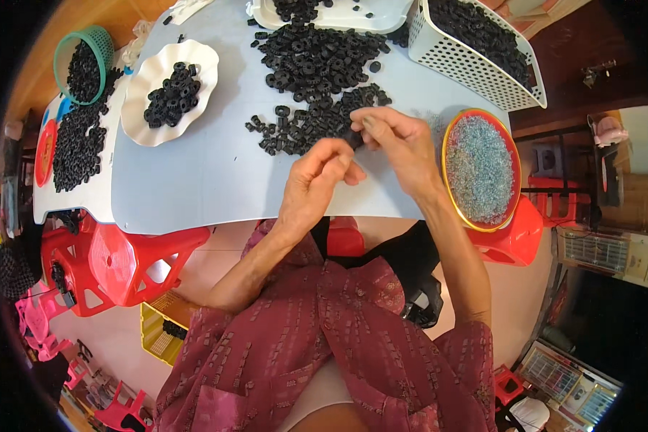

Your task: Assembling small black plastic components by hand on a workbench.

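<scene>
Both my hands meet over the near edge of a pile of small black ring-shaped parts (295, 128). Between the thumb and fingers of my right hand (405, 147) is a small black part (353, 138), mostly covered by the fingers. My left hand (315, 178) is closed with curled fingers, its fingertips against or just beside that part; whether it grips anything is hidden. Right of my right hand stands a round red tray with a yellow rim (447, 173), full of tiny clear bluish pieces (480, 169).
A scalloped white dish (138, 93) holds black parts on the light table (194, 183). A white perforated basket (468, 72) is at the back right, a white tray (324, 21) at the back. Far left are a green basket (106, 45) and more parts. Red stools (122, 263) stand below.
</scene>
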